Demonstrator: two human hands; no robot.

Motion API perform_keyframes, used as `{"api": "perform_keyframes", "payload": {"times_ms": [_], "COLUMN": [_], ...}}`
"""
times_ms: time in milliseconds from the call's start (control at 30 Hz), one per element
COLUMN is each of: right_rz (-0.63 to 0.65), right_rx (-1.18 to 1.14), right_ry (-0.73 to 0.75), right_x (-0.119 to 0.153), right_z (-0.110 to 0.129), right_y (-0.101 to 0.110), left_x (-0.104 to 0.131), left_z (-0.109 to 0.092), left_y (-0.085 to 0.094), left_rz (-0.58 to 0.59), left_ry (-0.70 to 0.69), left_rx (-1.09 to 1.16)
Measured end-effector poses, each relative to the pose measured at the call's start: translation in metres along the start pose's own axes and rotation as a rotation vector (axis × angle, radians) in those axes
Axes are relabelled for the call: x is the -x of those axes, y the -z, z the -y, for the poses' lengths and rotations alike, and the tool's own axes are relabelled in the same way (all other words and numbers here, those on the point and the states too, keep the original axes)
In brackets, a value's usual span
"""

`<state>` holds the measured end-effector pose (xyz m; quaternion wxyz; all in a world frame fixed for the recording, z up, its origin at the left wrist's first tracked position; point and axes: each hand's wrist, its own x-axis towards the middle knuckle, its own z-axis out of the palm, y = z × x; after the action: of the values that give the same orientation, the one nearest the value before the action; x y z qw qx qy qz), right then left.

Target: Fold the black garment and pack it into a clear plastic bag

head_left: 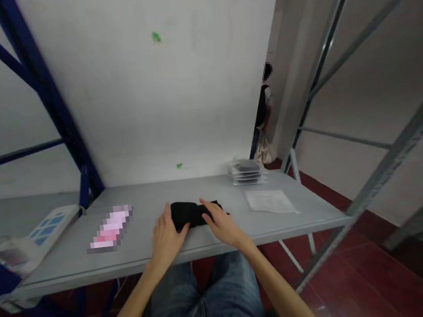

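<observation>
A black folded cloth (185, 215) lies near the front edge of the grey table, its kind unclear. At its left end, my left hand (166, 237) grips it, fingers along the side and thumb at the front edge. My right hand (221, 224) holds the narrower right part between forefinger and thumb. A small dark end of the cloth sticks out beyond the right fingers. To the right of my hands, a flat clear plastic bag (271, 201) rests on the table. Behind that bag is a stack of filled clear plastic packets (248, 170).
A pixelated pink phone-like object (111, 228) lies left on the table (143, 194). Further left is a white panel with blue squares (49, 228). Blue posts (57, 110) and a grey metal frame (368, 161) flank the table. A person (262, 107) stands beyond the white board.
</observation>
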<state>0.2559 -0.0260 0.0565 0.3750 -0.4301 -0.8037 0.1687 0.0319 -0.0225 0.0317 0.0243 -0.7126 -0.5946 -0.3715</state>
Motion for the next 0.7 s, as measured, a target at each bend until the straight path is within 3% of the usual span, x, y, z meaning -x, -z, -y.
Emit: {"api": "perform_keyframes", "payload": {"times_ms": [67,133,300,400,567,633,700], "right_rz": [0.037,0.112,0.207,0.200,0.195,0.198,0.196], "right_rx": [0.084,0.181,0.367,0.438,0.518,0.523,0.525], "right_ry": [-0.055,-0.105,-0.210,-0.281,-0.348,-0.337,-0.324], "right_x": [0.003,0.006,0.011,0.012,0.017,0.018,0.018], "right_z": [-0.001,-0.005,-0.015,-0.021,-0.035,-0.040,-0.043], "right_y": [0.005,0.011,0.019,0.026,0.042,0.045,0.044], "left_x": [-0.005,-0.009,-0.013,-0.012,-0.015,-0.017,-0.018], "left_z": [0.005,0.007,0.002,0.006,0.029,0.036,0.035], "left_y": [0.009,0.014,0.006,-0.002,0.000,0.004,0.009], "left_rz": [-0.047,-0.038,0.113,0.129,0.021,-0.044,-0.121], "left_ry": [0.026,-0.046,-0.258,-0.169,0.222,0.228,0.140], "left_rx": [-0.046,-0.050,0.076,0.153,0.201,0.138,0.081]}}
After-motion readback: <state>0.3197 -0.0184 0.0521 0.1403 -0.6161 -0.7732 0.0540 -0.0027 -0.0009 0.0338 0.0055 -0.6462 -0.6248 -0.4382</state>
